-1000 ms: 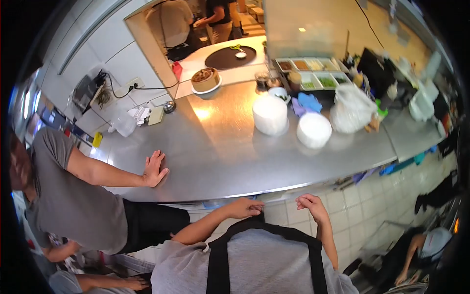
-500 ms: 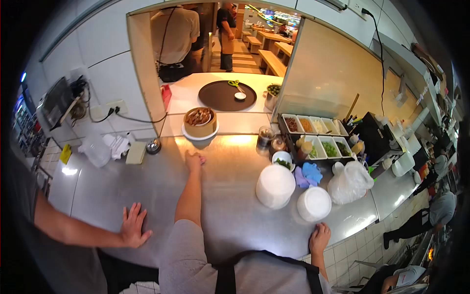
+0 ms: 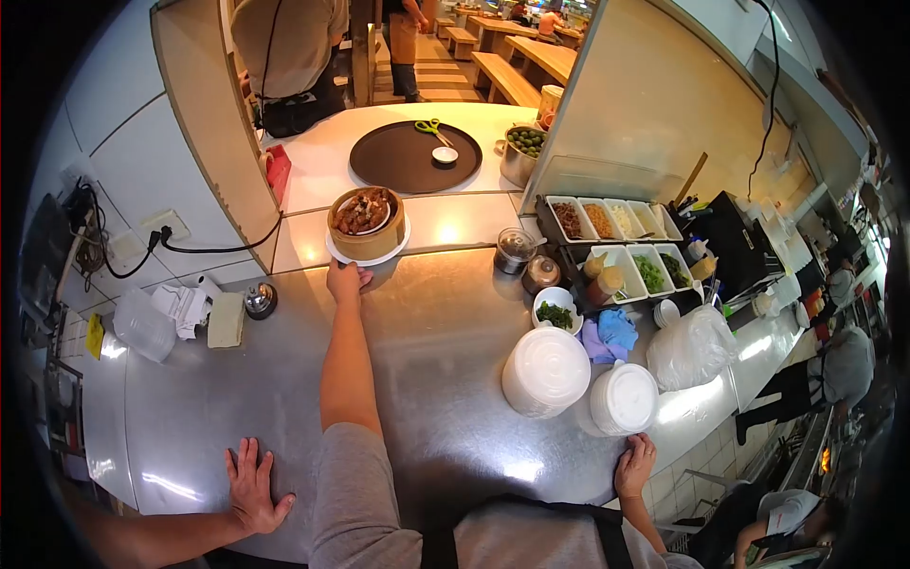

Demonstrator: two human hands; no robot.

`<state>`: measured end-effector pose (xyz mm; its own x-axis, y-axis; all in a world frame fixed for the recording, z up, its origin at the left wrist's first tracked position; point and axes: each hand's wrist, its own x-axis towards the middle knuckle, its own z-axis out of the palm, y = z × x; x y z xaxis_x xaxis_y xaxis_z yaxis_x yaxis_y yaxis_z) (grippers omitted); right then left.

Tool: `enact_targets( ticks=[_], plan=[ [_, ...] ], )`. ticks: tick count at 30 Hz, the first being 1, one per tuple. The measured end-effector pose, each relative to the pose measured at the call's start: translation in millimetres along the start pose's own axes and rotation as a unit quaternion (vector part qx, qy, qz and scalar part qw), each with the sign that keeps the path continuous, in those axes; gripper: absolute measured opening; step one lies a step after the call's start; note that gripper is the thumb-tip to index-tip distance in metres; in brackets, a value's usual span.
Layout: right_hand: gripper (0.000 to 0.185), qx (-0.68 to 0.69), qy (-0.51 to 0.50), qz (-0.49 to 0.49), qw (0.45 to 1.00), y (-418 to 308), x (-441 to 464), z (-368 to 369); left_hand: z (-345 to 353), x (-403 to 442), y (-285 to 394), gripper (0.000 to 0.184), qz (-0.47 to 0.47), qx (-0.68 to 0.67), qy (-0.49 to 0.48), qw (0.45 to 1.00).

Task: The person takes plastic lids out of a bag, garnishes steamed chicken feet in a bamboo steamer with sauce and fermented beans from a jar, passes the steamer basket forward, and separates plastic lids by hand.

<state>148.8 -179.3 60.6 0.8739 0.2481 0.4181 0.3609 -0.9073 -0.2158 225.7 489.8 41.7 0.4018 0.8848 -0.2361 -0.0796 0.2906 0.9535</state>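
Note:
My left hand (image 3: 347, 278) reaches forward across the steel counter, its fingers closed at the near rim of a white plate (image 3: 403, 248). On the plate stands a round bamboo steamer (image 3: 365, 245) with glossy brown braised meat, perhaps chicken feet (image 3: 362, 211), inside. At the counter's front edge rests my right hand (image 3: 635, 467), fingers laid loosely on the metal and holding nothing. Just beyond it is a stack of white lids or tubs (image 3: 624, 398), with a larger white stack (image 3: 545, 373) to its left.
A co-worker's hand (image 3: 256, 488) lies flat on the counter (image 3: 218, 408) at left. Past the pass-through sits a dark round tray (image 3: 398, 161) with green-handled scissors (image 3: 428, 126). Topping containers (image 3: 607, 220), a plastic bag (image 3: 692, 349) and a call bell (image 3: 260, 301) stand around.
My left hand has moved forward from the bare counter to the plate's near rim. The view has shifted closer to the pass-through. My right hand stays at the counter edge.

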Motion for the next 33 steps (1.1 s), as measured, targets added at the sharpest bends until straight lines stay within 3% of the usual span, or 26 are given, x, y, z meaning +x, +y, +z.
enact_targets(
  ticks=[3,13,17,19,23,25,28,33],
  plan=[
    [0.032,0.01,0.004,0.002,1.0,3,-1,1,-8,9,-22,0.033,-0.015,-0.048,-0.028,0.998],
    [0.028,0.037,0.038,-0.009,0.999,9,-2,-2,-29,-108,-43,0.014,0.078,-0.032,-0.003,0.996],
    [0.022,0.104,-0.052,-0.051,0.992,36,10,-17,-47,-191,-56,0.011,0.131,0.063,-0.029,0.989],
    [0.018,0.19,-0.042,0.052,0.98,50,23,-30,-61,-218,-83,0.013,0.178,0.062,-0.034,0.981],
    [0.012,0.296,0.001,0.105,0.949,67,58,-56,-54,-303,-75,0.02,0.083,0.062,-0.042,0.994],
    [0.011,0.342,0.013,0.06,0.938,58,72,-64,-27,-357,-50,0.023,0.047,0.097,-0.049,0.993],
    [0.009,0.351,0.01,-0.063,0.934,32,93,-80,4,-367,-55,0.026,0.18,0.154,-0.074,0.969],
    [0.009,0.371,-0.008,-0.196,0.907,-1,123,-76,72,-383,-30,0.032,0.251,0.301,-0.02,0.92]
  ],
)
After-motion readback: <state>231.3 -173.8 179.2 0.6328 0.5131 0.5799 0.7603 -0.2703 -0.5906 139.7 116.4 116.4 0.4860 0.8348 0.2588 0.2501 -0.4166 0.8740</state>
